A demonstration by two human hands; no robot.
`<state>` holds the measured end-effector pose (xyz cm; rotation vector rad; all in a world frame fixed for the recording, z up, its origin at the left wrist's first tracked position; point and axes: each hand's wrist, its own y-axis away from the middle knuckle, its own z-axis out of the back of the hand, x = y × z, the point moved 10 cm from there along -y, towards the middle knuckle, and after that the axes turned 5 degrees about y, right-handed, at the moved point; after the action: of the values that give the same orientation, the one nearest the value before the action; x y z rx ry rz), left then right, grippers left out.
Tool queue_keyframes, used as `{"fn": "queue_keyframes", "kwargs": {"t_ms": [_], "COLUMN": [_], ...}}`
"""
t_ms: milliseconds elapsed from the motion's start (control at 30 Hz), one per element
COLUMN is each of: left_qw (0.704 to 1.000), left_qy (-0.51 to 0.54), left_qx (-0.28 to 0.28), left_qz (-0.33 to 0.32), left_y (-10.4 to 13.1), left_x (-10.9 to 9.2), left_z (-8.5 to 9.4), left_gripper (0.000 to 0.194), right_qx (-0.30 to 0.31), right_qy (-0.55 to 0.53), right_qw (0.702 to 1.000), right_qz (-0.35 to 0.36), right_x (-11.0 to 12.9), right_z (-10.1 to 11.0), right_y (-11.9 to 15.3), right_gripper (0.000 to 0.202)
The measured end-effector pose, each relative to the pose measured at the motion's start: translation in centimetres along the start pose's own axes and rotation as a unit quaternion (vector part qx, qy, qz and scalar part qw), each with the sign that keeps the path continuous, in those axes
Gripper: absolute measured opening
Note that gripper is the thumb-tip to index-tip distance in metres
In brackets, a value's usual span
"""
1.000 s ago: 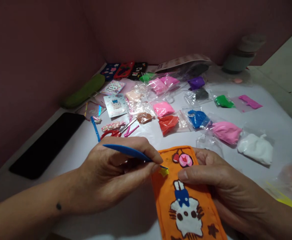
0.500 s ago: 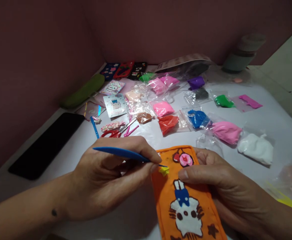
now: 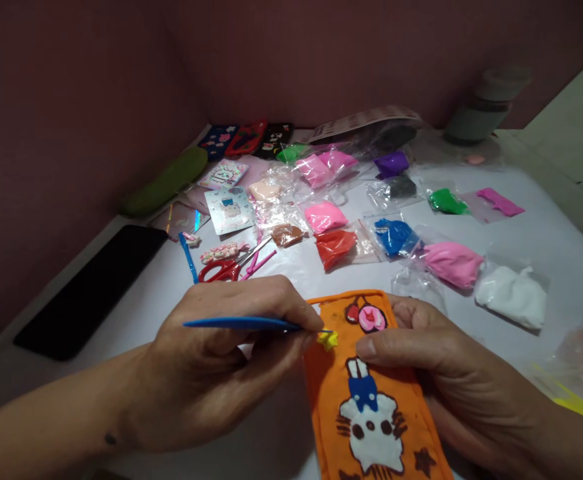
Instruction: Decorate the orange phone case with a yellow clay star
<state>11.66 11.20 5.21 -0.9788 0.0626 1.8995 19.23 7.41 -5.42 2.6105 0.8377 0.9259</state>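
Observation:
My left hand (image 3: 236, 360) pinches a thin blue tool (image 3: 241, 324), its tip touching a small yellow star (image 3: 328, 339) near the upper left of an orange panel (image 3: 328, 400). My right hand (image 3: 451, 367) grips the panel along its right side, thumb on the front. On the panel are an upside-down white cat figure (image 3: 377, 440) in blue clothes, a red and pink cherry shape (image 3: 372, 319) at the top and a brown star (image 3: 425, 461) low on the right.
A black phone (image 3: 96, 290) lies left. Beyond the hands are red scissors (image 3: 220, 270), a blue tool (image 3: 188, 257), a red clay bag (image 3: 336, 248), a blue clay bag (image 3: 395, 237) and a white clay bag (image 3: 514, 295). A bottle (image 3: 481, 110) stands back right.
The back end of the blue tool has dropped, so it lies flatter. My left hand has shifted down slightly, showing more of the scissors. The panel and my right hand look almost unchanged.

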Motion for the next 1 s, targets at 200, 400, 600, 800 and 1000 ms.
{"fn": "queue_keyframes", "kwargs": {"t_ms": [200, 400, 600, 800, 1000], "left_qw": [1.0, 0.999, 0.999, 1.0, 0.999], "left_qy": [0.013, 0.021, 0.033, 0.022, 0.028], "left_qx": [0.001, 0.008, 0.012, 0.008, -0.003], "left_qz": [0.008, 0.028, 0.029, 0.012, 0.033], "left_y": [0.5, 0.3, 0.4, 0.6, 0.6], "left_x": [0.2, 0.5, 0.6, 0.5, 1.0], "left_z": [-0.1, -0.1, -0.3, -0.3, -0.3], "left_gripper": [0.022, 0.022, 0.023, 0.021, 0.02], "right_qx": [-0.018, -0.016, -0.006, -0.013, -0.007], "right_qy": [0.011, 0.014, 0.009, 0.014, 0.016], "right_qw": [1.0, 1.0, 1.0, 1.0, 1.0], "right_qz": [-0.009, -0.008, -0.003, -0.011, -0.006], "right_x": [0.0, 0.2, 0.1, -0.1, 0.0], "right_z": [0.1, 0.0, -0.1, 0.1, 0.0], "right_y": [0.1, 0.1, 0.1, 0.1, 0.2], "right_gripper": [0.041, 0.037, 0.035, 0.037, 0.038]}}
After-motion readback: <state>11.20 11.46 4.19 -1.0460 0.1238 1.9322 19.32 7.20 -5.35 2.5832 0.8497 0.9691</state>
